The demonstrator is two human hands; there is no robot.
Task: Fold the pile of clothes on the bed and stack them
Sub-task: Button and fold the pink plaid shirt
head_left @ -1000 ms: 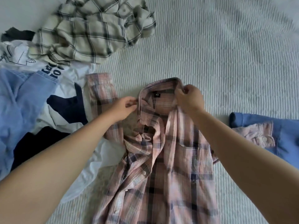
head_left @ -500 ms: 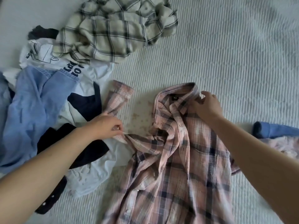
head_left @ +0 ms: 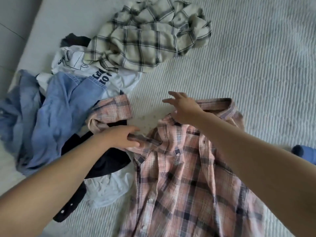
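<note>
A pink plaid shirt (head_left: 184,190) lies front-up on the white ribbed bed (head_left: 248,65), collar at the far end. Its left sleeve (head_left: 112,110) trails onto the clothes pile. My left hand (head_left: 122,138) pinches the shirt's left shoulder edge. Above the collar's left side hovers my right hand (head_left: 183,108), fingers spread, holding nothing. The unfolded pile sits to the left: a cream plaid shirt (head_left: 147,38), a white printed T-shirt (head_left: 80,65), a light blue denim garment (head_left: 56,117) and a dark garment (head_left: 106,159).
A blue folded item (head_left: 306,153) peeks in at the right edge. The bed's left edge (head_left: 22,53) runs diagonally at the upper left, with floor beyond it. Bare bedding spreads to the upper right.
My right hand has let go of the collar and moved left with fingers spread. My left hand stays on the shoulder edge. The view has shifted left, showing more of the pile.
</note>
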